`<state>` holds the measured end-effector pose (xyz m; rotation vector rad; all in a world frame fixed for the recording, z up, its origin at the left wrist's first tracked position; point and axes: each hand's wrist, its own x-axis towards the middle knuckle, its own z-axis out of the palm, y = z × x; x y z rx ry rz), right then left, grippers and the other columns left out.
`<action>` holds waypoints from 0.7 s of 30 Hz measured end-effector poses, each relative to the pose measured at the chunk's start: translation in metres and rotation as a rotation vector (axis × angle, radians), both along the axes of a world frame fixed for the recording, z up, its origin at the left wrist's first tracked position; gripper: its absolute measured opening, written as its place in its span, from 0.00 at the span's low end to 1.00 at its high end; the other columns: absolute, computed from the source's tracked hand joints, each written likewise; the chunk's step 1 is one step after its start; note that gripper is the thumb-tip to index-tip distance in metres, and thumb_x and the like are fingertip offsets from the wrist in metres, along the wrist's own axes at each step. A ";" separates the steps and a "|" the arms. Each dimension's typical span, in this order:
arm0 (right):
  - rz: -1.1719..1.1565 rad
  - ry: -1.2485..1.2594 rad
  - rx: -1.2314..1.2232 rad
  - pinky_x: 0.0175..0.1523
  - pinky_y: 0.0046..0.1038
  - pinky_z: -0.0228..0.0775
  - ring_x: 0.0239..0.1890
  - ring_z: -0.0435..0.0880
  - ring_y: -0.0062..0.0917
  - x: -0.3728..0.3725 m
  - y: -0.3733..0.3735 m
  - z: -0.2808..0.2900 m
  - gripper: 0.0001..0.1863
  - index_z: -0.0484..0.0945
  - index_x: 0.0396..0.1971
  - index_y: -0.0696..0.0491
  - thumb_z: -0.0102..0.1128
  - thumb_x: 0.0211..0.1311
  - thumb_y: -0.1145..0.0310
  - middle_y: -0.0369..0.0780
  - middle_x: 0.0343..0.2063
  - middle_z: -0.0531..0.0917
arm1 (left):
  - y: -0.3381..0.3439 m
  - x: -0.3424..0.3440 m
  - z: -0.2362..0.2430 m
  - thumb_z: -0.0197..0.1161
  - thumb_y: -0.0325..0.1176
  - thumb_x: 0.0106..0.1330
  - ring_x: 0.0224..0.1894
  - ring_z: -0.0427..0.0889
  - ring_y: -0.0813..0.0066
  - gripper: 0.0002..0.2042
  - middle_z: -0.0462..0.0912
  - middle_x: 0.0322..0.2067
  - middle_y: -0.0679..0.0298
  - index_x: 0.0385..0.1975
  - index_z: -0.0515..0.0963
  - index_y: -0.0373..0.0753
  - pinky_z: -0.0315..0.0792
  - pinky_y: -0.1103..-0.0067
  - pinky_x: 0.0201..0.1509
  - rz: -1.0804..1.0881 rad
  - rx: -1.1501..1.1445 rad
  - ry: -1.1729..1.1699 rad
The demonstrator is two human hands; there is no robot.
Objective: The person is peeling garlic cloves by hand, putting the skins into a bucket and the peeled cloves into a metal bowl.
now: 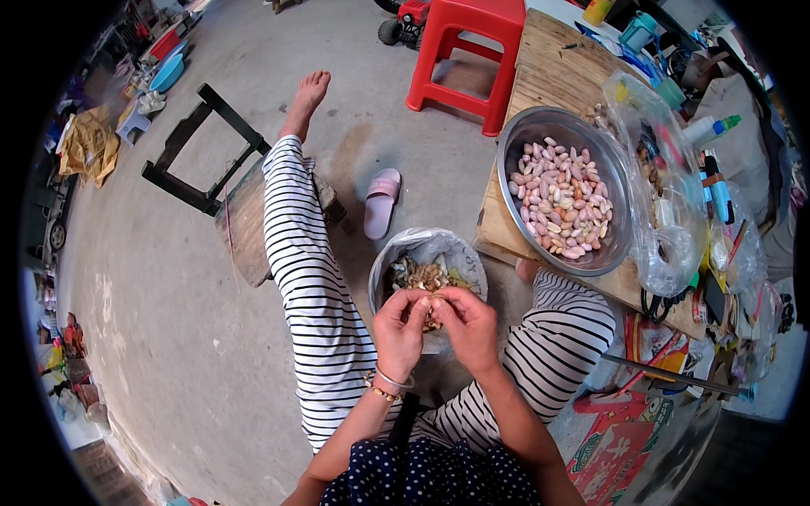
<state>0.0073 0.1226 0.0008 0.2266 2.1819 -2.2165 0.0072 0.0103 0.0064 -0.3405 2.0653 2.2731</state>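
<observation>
My left hand (403, 327) and my right hand (467, 327) meet in front of me, thumbs and fingertips pressed together. Pinched between them is a small tan peanut (434, 296), mostly hidden by the fingers. Right below is a round bin (386, 263) lined with a whitish plastic bag. Broken brown peanut shells (422, 275) lie inside it. To the right, a metal bowl (506, 160) holds many pink shelled peanuts (564, 198).
The bowl stands on a wooden table (540, 63) beside clear plastic bags (666, 244) and clutter. A red stool (460, 93) is beyond the bin. A pink slipper (382, 202) lies on the floor. My left leg rests across a wooden chair (246, 223).
</observation>
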 end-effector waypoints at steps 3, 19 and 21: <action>-0.037 0.068 0.091 0.30 0.20 0.68 0.25 0.75 0.17 0.001 -0.003 -0.002 0.07 0.76 0.34 0.60 0.59 0.56 0.75 0.37 0.24 0.79 | 0.005 0.000 -0.001 0.57 0.26 0.63 0.25 0.72 0.87 0.05 0.77 0.25 0.68 0.32 0.76 0.31 0.69 0.89 0.29 0.054 0.052 -0.004; -0.042 0.093 0.073 0.31 0.18 0.68 0.26 0.76 0.15 0.005 -0.008 -0.014 0.06 0.76 0.34 0.62 0.56 0.57 0.77 0.36 0.26 0.79 | -0.003 0.001 -0.014 0.54 0.26 0.64 0.27 0.74 0.84 0.05 0.78 0.26 0.67 0.33 0.76 0.31 0.69 0.86 0.33 0.061 0.497 -0.239; -0.049 0.062 -0.004 0.31 0.17 0.68 0.27 0.76 0.14 0.005 -0.009 -0.013 0.06 0.76 0.34 0.61 0.55 0.57 0.77 0.36 0.25 0.79 | -0.003 0.000 -0.015 0.53 0.26 0.64 0.28 0.72 0.83 0.06 0.77 0.28 0.67 0.34 0.75 0.30 0.68 0.85 0.35 0.069 0.532 -0.289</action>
